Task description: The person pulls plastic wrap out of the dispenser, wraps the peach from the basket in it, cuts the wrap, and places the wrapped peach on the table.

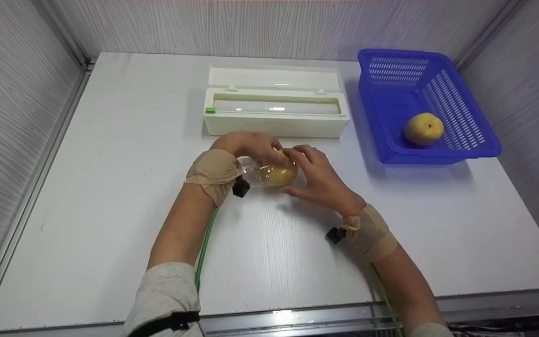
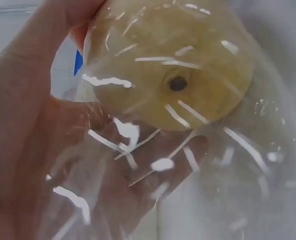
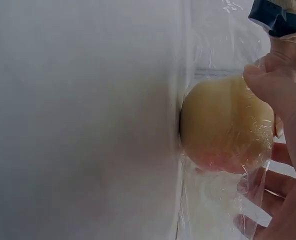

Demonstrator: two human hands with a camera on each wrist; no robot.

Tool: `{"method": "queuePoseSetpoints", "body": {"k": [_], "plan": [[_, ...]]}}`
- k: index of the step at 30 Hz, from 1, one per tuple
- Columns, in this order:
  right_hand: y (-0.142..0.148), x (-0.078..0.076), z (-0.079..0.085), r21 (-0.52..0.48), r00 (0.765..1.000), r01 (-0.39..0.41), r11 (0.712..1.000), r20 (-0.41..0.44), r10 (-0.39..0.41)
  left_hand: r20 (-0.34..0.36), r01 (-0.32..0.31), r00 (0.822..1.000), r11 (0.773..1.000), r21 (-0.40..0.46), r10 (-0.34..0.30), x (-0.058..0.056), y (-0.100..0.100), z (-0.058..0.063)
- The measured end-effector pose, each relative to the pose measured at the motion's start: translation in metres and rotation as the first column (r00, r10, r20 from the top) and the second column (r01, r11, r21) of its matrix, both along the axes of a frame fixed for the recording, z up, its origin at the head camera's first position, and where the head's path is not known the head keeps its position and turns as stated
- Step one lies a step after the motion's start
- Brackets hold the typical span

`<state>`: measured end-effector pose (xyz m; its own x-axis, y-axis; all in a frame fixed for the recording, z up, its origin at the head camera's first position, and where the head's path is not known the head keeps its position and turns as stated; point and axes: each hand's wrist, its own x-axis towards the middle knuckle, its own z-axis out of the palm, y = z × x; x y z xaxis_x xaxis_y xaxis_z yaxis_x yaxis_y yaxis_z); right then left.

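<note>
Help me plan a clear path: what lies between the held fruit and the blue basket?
In the head view, the right hand lies between the held fruit and the blue basket, then bare white tabletop up to the basket.

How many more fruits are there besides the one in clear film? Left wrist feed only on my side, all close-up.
Observer: One more: a second yellow fruit, lying inside the blue basket to the right in the head view.
Operator: Anything standing past the one in film?
Observer: Yes, beyond the wrapped fruit is a white box, open, with a pale roll inside.
Operator: Any coloured part on that?
Observer: A small green piece at its left end, by the front edge.
</note>
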<state>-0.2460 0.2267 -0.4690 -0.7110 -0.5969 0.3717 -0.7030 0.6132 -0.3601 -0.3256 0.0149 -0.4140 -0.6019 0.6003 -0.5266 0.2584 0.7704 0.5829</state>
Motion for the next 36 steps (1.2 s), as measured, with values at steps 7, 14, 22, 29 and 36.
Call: {"method": "queuePoseSetpoints", "body": {"k": [7,14,22,29,36], "plan": [[-0.006,-0.002,-0.003,0.0,0.995,-0.055,0.998,0.086,0.055,0.109,0.015,0.994,0.996,0.092,-0.025,0.001,-0.016,-0.008],[-0.009,-0.003,-0.003,-0.009,0.987,-0.025,1.0,0.159,0.026,-0.07,-0.007,0.997,1.0,0.026,0.009,0.01,-0.023,0.0],[-0.004,-0.003,-0.003,-0.068,0.971,-0.047,0.997,0.232,0.061,-0.53,0.155,0.848,0.964,0.218,-0.016,0.04,-0.017,0.003],[-0.002,-0.006,-0.001,-0.133,0.95,-0.031,0.991,0.305,0.071,-0.878,0.379,0.474,0.916,0.129,-0.072,0.071,-0.014,-0.011],[-0.006,-0.006,0.0,-0.075,0.918,0.105,0.992,0.391,-0.068,-0.938,0.184,0.216,0.955,-0.234,-0.272,0.085,0.001,-0.027]]}}
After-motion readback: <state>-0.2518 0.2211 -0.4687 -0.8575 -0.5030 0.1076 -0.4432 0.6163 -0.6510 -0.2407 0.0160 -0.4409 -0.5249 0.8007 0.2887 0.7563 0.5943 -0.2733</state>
